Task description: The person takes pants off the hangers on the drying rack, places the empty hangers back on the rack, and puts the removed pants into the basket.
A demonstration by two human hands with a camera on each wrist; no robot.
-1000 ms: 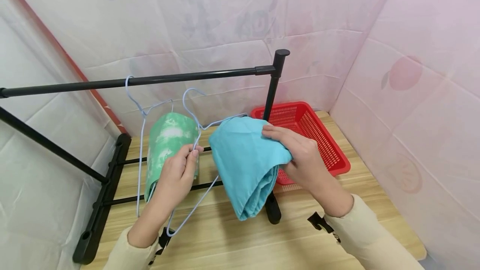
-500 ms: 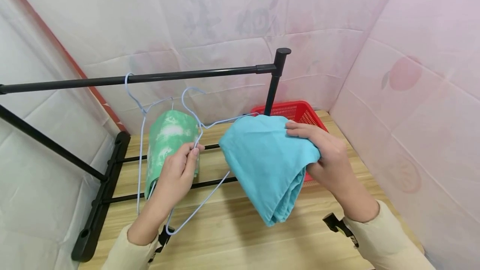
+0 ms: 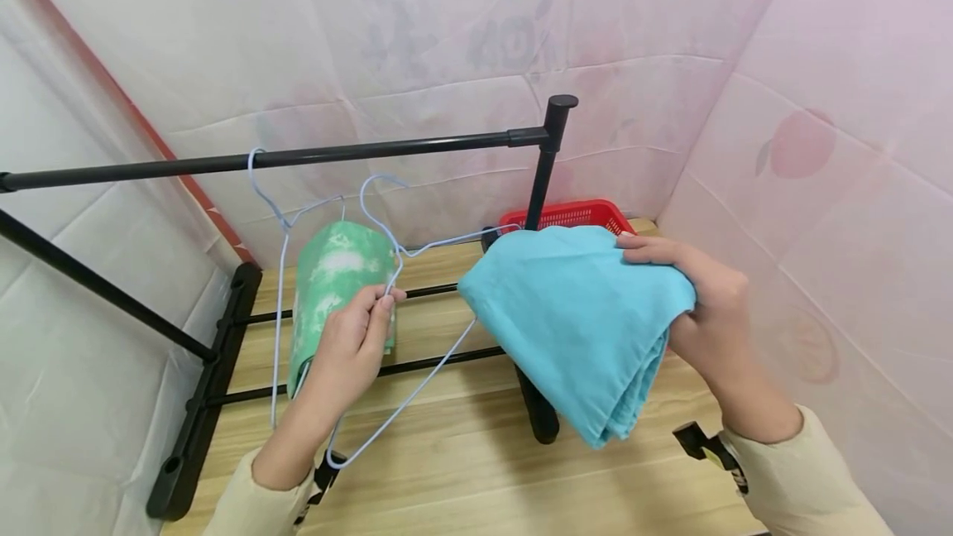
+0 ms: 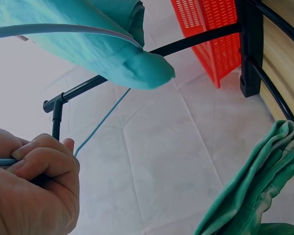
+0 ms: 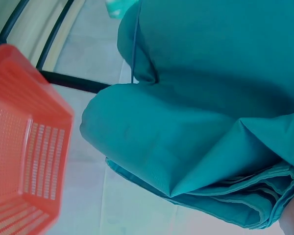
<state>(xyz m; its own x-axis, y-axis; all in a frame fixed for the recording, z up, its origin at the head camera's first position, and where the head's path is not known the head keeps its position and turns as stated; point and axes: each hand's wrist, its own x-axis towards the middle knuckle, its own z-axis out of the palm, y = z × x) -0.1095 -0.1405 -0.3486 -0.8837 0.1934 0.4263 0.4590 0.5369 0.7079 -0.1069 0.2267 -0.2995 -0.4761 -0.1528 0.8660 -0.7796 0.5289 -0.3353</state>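
My left hand [image 3: 353, 342] pinches a pale blue wire clothes hanger [image 3: 454, 240] by one shoulder, just below its hook. Far to the right, my right hand [image 3: 711, 308] grips the outer edge of a folded turquoise cloth [image 3: 577, 321], fingers on top and thumb underneath. The hanger's right end disappears into this cloth; its lower bar runs in from the left. In the left wrist view the wire enters the turquoise cloth [image 4: 137, 68]. A green and white tie-dyed cloth [image 3: 338, 271] hangs folded on a second hanger [image 3: 281, 296], left of my left hand.
The second hanger hooks over the black rail [image 3: 402, 147] of a clothes rack, whose post [image 3: 539, 189] rises behind the turquoise cloth. A red perforated basket [image 3: 581, 209] stands behind on the wooden table [image 3: 462, 478], partly covered by the cloth. White printed sheets [image 3: 447, 40] surround the table.
My right hand has moved right, drawing the turquoise cloth along and spreading it wider. More of the hanger's lower bar shows, and more of the basket is covered. My left hand has stayed put.
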